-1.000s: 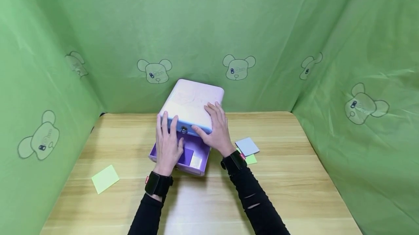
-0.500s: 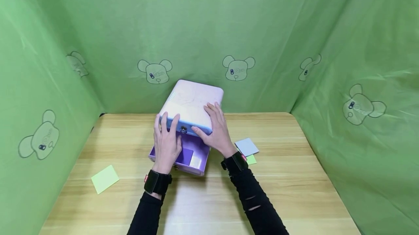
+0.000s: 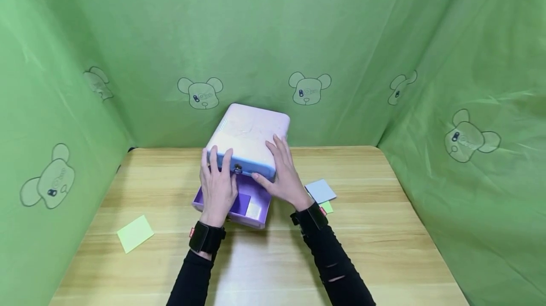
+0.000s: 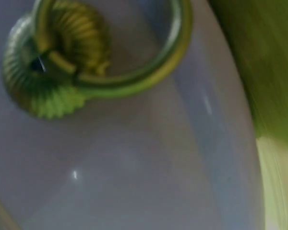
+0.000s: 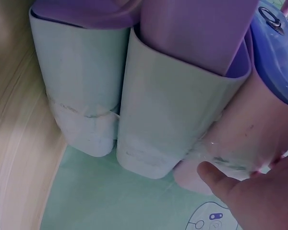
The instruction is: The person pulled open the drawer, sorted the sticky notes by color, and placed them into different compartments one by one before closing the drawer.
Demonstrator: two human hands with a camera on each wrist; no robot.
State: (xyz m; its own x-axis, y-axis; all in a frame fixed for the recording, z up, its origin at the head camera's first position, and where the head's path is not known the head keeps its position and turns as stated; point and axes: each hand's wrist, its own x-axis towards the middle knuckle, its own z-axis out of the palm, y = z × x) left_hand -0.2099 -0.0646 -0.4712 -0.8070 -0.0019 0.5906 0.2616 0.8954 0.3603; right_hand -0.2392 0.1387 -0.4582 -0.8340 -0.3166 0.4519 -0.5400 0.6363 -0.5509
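Note:
A small stacked drawer box with a pale pink top [image 3: 251, 128] stands at the back of the table. Its upper drawer has a blue front [image 3: 245, 164]; below, a purple drawer [image 3: 258, 197] sticks out with a dark purple square pad [image 3: 241, 204] in it. My left hand [image 3: 217, 192] reaches over that drawer, extended fingertips on the blue front's upper edge. My right hand [image 3: 283, 173] holds the box's right front corner, thumb at the blue front, fingers on the top. A brass pull ring [image 4: 149, 81] fills part of the left wrist view.
On the wooden table [image 3: 362, 235], a yellow-green square of paper [image 3: 135, 233] lies at left. At right, a grey-blue pad [image 3: 321, 191] overlaps a green one [image 3: 326, 207]. Green curtains [image 3: 354, 31] with printed bear heads surround the back and sides.
My right thumb has slid slightly down along the blue front, and its wrist has shifted a little right. My left thumb has drawn in nearer its fingers. The drawers look the same.

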